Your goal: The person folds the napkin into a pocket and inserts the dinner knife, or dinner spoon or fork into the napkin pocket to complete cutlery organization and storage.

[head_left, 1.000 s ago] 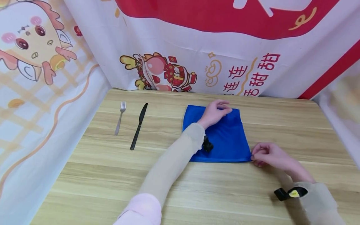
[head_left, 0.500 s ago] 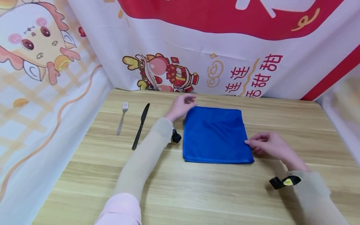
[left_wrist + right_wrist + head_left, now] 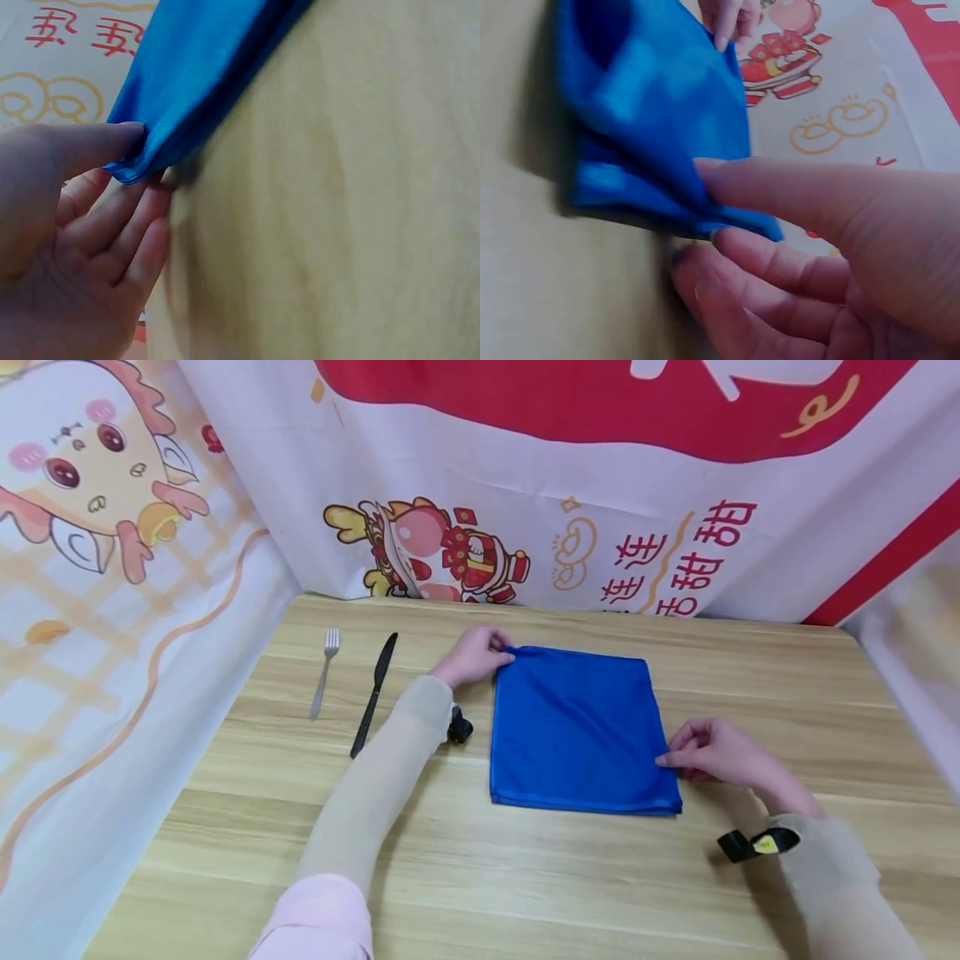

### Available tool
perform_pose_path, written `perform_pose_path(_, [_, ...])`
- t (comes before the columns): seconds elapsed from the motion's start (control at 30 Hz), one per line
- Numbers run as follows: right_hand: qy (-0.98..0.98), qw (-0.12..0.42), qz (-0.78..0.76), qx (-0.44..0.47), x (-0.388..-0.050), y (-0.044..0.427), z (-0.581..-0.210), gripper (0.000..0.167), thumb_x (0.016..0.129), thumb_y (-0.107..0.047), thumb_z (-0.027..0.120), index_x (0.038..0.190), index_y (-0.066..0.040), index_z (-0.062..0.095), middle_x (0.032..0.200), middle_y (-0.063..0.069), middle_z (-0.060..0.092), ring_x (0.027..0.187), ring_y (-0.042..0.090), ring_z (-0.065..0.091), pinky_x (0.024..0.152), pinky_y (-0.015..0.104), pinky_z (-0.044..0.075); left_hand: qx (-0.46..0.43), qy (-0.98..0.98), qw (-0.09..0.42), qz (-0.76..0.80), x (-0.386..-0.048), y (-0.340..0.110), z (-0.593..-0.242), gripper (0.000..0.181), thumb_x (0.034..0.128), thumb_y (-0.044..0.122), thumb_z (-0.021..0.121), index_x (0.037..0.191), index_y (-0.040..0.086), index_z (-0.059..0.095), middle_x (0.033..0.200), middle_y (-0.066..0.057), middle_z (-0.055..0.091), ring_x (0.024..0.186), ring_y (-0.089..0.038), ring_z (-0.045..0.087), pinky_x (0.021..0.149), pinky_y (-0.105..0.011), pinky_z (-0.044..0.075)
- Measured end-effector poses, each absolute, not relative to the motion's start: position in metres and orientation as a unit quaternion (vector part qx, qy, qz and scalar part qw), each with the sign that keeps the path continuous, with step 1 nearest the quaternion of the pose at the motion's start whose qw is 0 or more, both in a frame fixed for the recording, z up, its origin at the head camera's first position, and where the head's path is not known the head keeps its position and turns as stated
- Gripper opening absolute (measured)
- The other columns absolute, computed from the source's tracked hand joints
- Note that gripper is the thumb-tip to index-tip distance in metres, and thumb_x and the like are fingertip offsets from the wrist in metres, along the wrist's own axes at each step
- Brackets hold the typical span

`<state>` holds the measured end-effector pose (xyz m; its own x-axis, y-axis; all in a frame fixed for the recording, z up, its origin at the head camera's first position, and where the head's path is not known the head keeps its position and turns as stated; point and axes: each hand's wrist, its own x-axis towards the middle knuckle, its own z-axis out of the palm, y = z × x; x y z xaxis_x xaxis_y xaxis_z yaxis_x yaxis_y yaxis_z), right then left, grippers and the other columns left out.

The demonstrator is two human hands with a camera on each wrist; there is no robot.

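The person's left hand [image 3: 474, 654] pinches the far left corner of a folded, square, blue cloth [image 3: 581, 727] between thumb and fingers; the right hand [image 3: 716, 752] pinches the same cloth by its right edge, a little above the near right corner, thumb on top and fingers beneath; the cloth lies around the middle of the light wood-grained table [image 3: 525, 877], closer to the far edge, its stacked layers showing along the near side and soft creases crossing its top; each wrist carries a small black camera, the left one [image 3: 460, 725] near the cloth's left edge, the right one [image 3: 757, 843] with a yellow label; a beige sleeve [image 3: 375, 793] with a pink upper part covers the left arm; left of that arm, a slim black table knife [image 3: 373, 693] lies with its blade toward the far edge; beyond it, nearer the table's far left corner, lies a grey, metal-looking fork [image 3: 324, 677], tines also toward the far edge; behind that edge hangs white fabric [image 3: 442, 460] printed with red shapes, characters and a cartoon figure.
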<state>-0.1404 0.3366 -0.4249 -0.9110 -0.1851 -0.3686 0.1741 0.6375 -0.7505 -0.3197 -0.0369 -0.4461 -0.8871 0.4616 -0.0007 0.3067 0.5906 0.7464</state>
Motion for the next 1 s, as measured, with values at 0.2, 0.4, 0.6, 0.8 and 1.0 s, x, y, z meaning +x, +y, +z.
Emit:
perform_pose_path(0.2, [0.903, 0.12, -0.413, -0.007, -0.184, 0.339, -0.414, 0.051, 0.099, -0.037, 0.069, 0.128, 0.004, 0.062, 0.115, 0.022, 0.068, 0.096, 0.033, 0.068, 0.076, 0.033, 0.058, 0.206, 0.865, 0.137, 0.437, -0.316, -0.042, -0.437, 0.03, 0.0997, 0.018, 0.069, 0.128, 0.01, 0.067, 0.117, -0.007, 0.068, 0.105, -0.02, 0.062, 0.093, -0.035, 0.049])
perform_pose_path(0.4, [0.927, 0.097, -0.361, -0.006, -0.231, 0.337, -0.425, 0.057, 0.1, -0.045, 0.064, 0.141, -0.006, 0.059, 0.13, 0.021, 0.062, 0.109, 0.034, 0.06, 0.081, 0.036, 0.054, 0.217, 0.866, 0.146, 0.425, -0.316, -0.049, -0.437, 0.028, 0.1005, 0.017, 0.068, 0.128, 0.011, 0.07, 0.119, -0.003, 0.067, 0.104, -0.019, 0.059, 0.092, -0.035, 0.049])
perform_pose_path(0.6, [0.93, 0.088, -0.357, -0.024, -0.253, 0.325, -0.435, 0.039, 0.102, -0.033, 0.066, 0.131, -0.007, 0.065, 0.117, 0.018, 0.064, 0.101, 0.033, 0.056, 0.084, 0.043, 0.048, 0.194, 0.883, 0.114, 0.412, -0.317, -0.046, -0.44, 0.022, 0.0998, 0.018, 0.069, 0.12, 0.011, 0.075, 0.112, -0.003, 0.069, 0.099, -0.019, 0.059, 0.087, -0.033, 0.049])
perform_pose_path(0.8, [0.929, 0.038, -0.367, -0.012, -0.259, 0.316, -0.44, 0.023, 0.101, -0.021, 0.066, 0.114, -0.003, 0.069, 0.106, 0.017, 0.065, 0.088, 0.032, 0.056, 0.072, 0.038, 0.05, 0.151, 0.893, 0.076, 0.416, -0.322, -0.041, -0.442, 0.022, 0.0991, 0.021, 0.07, 0.119, 0.011, 0.076, 0.111, -0.004, 0.069, 0.099, -0.019, 0.06, 0.086, -0.033, 0.049])
perform_pose_path(1.0, [0.924, 0.039, -0.381, 0.002, -0.256, 0.318, -0.439, 0.036, 0.101, -0.027, 0.067, 0.127, -0.003, 0.065, 0.114, 0.018, 0.064, 0.098, 0.032, 0.057, 0.076, 0.036, 0.053, 0.14, 0.899, 0.068, 0.41, -0.323, -0.041, -0.443, 0.034, 0.0977, 0.019, 0.072, 0.13, 0.007, 0.069, 0.121, -0.009, 0.068, 0.109, -0.022, 0.061, 0.096, -0.035, 0.049])
